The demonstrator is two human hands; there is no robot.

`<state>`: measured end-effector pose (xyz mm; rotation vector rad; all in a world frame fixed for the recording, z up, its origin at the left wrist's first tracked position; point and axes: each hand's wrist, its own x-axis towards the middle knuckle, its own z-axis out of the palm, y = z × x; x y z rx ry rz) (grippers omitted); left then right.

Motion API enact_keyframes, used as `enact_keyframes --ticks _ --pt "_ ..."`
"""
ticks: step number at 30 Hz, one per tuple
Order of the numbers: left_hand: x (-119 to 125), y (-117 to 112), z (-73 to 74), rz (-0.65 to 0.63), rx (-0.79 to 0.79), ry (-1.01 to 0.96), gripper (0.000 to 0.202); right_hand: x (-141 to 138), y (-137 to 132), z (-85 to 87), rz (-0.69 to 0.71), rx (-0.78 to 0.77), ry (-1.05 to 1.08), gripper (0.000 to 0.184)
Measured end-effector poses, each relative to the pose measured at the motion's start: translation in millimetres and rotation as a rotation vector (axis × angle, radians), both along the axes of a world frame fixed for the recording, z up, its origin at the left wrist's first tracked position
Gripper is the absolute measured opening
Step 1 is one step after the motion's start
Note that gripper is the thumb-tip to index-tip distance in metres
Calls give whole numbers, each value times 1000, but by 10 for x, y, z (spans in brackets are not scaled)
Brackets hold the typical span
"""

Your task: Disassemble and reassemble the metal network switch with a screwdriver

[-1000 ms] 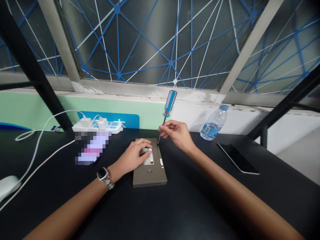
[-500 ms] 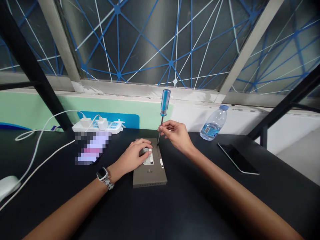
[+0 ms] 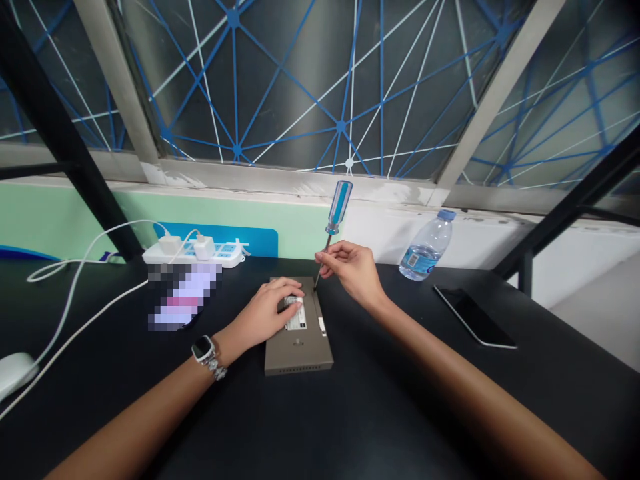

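Observation:
A flat grey-brown box (image 3: 310,352) with a white label and a row of small vents along its front edge lies on the black table. My left hand (image 3: 273,308) rests on top of its left side, fingers stretched out and thumb apart, partly covering the label. In my right hand (image 3: 350,267), thumb and fingers pinch the metal shaft of a screwdriver (image 3: 339,207) with a clear and blue handle. The screwdriver leans right, its tip down at the box's far right corner. A small white sticker (image 3: 322,326) sits on the box's right edge.
A water bottle (image 3: 425,250) and a dark phone (image 3: 473,317) are to the right. At the left are a white power strip (image 3: 227,251) with plugged chargers, a blurred-out device (image 3: 183,300), white cables (image 3: 75,293) and a white mouse (image 3: 17,372).
The screwdriver's handle has tipped to the right, while its tip stays at the same corner of the box. My left hand has stayed in place on the box.

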<state>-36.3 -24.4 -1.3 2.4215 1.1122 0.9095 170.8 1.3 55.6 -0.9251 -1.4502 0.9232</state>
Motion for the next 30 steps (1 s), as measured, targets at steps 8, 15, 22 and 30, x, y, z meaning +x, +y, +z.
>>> enact_keyframes --ticks 8,15,22,30 --pt "2 17 -18 4 3 2 20 8 -32 44 65 64 -195 26" --pt "3 -6 4 15 -3 13 20 14 33 -28 37 -21 -46 30" --pt "-4 -7 6 -1 14 -12 21 70 -70 68 85 79 -217 30" --pt "-82 -138 210 22 -1 -130 20 83 -359 110 71 -12 112 23"
